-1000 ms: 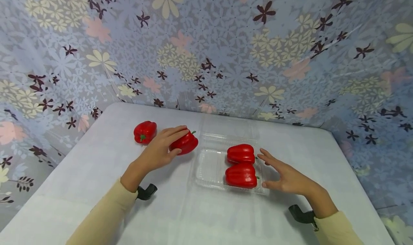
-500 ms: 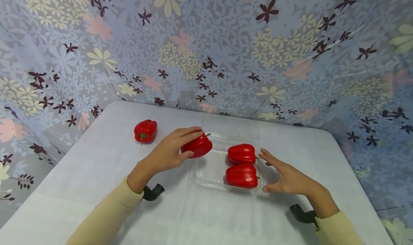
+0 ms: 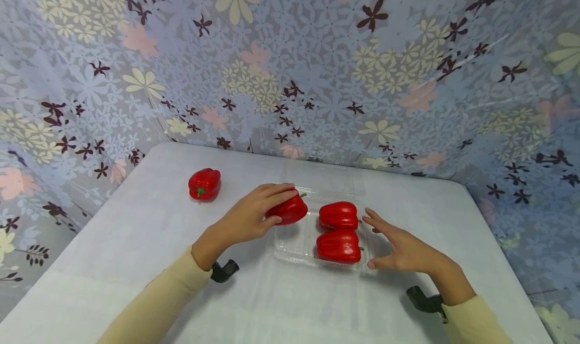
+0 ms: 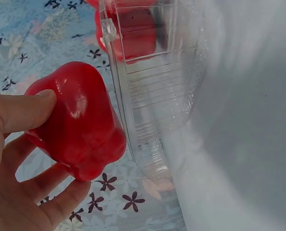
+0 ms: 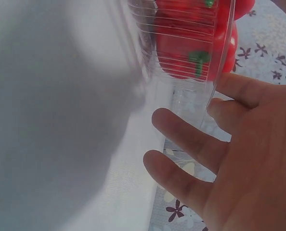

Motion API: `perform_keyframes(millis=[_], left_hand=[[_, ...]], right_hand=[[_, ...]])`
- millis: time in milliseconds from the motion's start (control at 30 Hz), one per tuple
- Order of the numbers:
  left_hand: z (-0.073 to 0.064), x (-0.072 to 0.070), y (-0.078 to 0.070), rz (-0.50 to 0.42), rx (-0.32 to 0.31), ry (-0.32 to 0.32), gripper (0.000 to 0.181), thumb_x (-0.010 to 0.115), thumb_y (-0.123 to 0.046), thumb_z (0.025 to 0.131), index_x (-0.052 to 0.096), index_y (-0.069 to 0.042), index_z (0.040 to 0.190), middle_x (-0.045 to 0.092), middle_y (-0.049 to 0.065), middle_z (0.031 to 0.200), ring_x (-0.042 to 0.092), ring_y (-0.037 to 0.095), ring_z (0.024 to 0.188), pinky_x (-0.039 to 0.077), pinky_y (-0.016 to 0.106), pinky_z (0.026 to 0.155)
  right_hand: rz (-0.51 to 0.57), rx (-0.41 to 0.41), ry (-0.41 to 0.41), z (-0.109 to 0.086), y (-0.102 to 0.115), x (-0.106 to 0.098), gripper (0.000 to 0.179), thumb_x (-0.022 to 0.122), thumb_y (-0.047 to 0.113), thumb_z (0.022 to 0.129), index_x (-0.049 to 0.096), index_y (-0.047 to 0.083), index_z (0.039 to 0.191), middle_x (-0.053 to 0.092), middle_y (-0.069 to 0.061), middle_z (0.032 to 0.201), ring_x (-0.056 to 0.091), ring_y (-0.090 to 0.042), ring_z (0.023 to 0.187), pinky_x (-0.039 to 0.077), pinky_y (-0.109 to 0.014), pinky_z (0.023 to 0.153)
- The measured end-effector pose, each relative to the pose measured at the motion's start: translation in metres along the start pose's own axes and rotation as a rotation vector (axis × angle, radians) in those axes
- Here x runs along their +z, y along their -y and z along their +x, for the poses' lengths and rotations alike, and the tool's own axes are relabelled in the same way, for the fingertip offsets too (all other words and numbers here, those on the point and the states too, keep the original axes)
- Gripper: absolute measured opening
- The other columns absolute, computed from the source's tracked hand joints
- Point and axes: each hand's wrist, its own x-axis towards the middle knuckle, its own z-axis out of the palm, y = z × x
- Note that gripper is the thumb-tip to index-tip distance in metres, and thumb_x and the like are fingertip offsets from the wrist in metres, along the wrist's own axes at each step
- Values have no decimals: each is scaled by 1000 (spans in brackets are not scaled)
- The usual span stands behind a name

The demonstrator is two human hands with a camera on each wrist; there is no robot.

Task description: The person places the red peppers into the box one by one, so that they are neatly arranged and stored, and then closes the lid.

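Observation:
My left hand (image 3: 251,215) grips a red bell pepper (image 3: 290,210) with a green stem, over the left part of a clear plastic container (image 3: 290,256). In the left wrist view the thumb lies across the held pepper (image 4: 78,115), which is beside the container wall (image 4: 157,91). Two more red bell peppers, a rear one (image 3: 338,215) and a front one (image 3: 339,246), lie side by side in the container's right part. At the container's right side is my right hand (image 3: 403,248), fingers spread and holding nothing. In the right wrist view its thumb and fingers are near the ribbed container wall (image 5: 186,48).
A further red bell pepper (image 3: 205,184) lies on the white-covered table (image 3: 308,308) at the back left. The container's clear lid (image 3: 321,175) lies folded back behind it. Flower-patterned fabric (image 3: 290,72) rises along the table's rear edge.
My left hand has carried the bell pepper rightward from the table to over the container's left part. The right hand has stayed nearly still at the container's right side.

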Motion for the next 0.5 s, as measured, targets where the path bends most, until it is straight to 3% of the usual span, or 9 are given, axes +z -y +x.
perform_keyframes(millis=[333, 500], left_hand=[[13, 7, -5, 82, 35, 80, 62, 70, -13, 90, 48, -18, 148, 46, 2, 154, 47, 27, 137, 55, 40, 102], [18, 11, -7, 117, 47, 85, 62, 71, -13, 90, 48, -19, 148, 47, 2, 154, 48, 27, 137, 53, 41, 104]], right_hand=[[8, 4, 24, -2, -2, 1, 100, 82, 41, 78, 30, 4, 155, 18, -22, 165, 53, -42, 128, 45, -68, 99], [-32, -22, -17, -1, -1, 1, 98, 83, 40, 76, 33, 4, 153, 23, -22, 163, 46, -45, 133, 41, -72, 101]])
